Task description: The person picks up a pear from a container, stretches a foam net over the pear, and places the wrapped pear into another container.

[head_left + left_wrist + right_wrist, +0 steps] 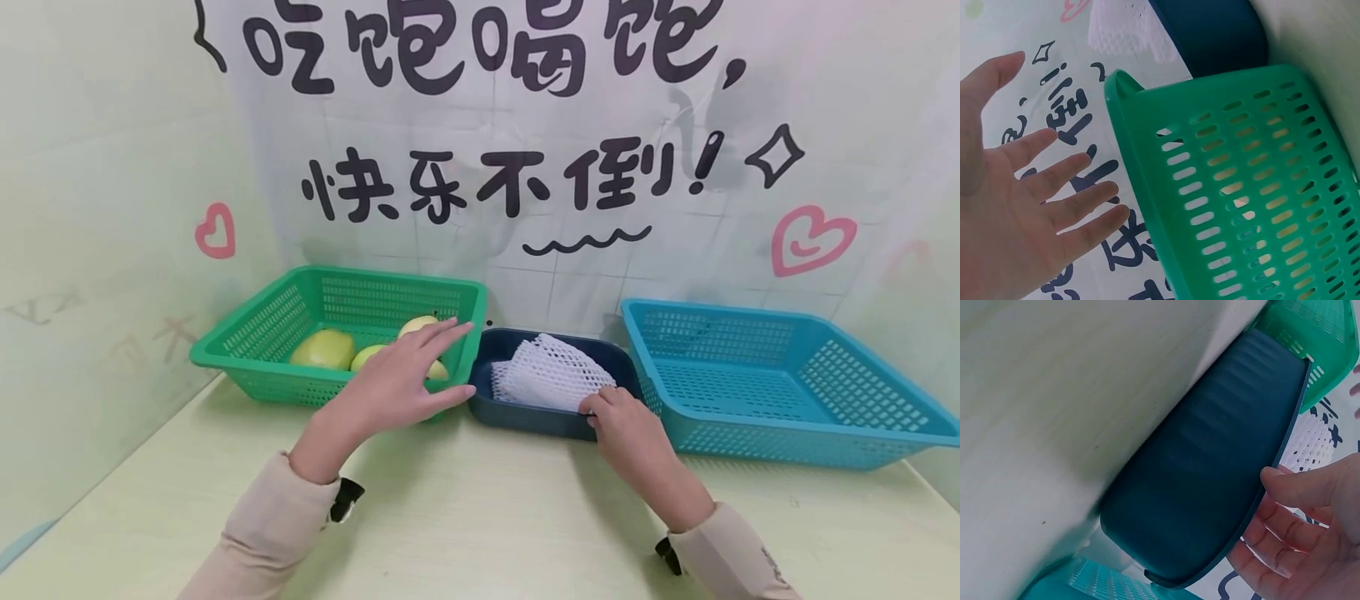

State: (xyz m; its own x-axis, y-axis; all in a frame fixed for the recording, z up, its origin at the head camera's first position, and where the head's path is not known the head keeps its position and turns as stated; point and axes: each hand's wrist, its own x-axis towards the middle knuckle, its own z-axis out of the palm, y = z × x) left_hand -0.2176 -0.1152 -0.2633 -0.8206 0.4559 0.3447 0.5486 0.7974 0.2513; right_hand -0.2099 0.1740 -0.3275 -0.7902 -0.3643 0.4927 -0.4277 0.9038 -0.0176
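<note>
White foam fruit nets [555, 373] lie in a dark blue tray [525, 417], rising above its rim. My right hand [630, 429] is at the tray's front right, thumb and index finger pinching the right end of a net. In the right wrist view the thumb [1291, 486] overlaps the tray's rim, and the other fingers are loosely bent; the pinch is partly hidden. With fingers spread and nothing held, my left hand [401, 379] hovers over the right side of a green basket [262, 379]. Several yellow-green fruits [324, 350] lie in that basket, some partly covered by the hand.
To the right of the tray stands a blue basket [750, 433] with nothing seen inside. A white sheet with black lettering [510, 183] hangs behind the containers. The pale tabletop [480, 517] extends in front of them.
</note>
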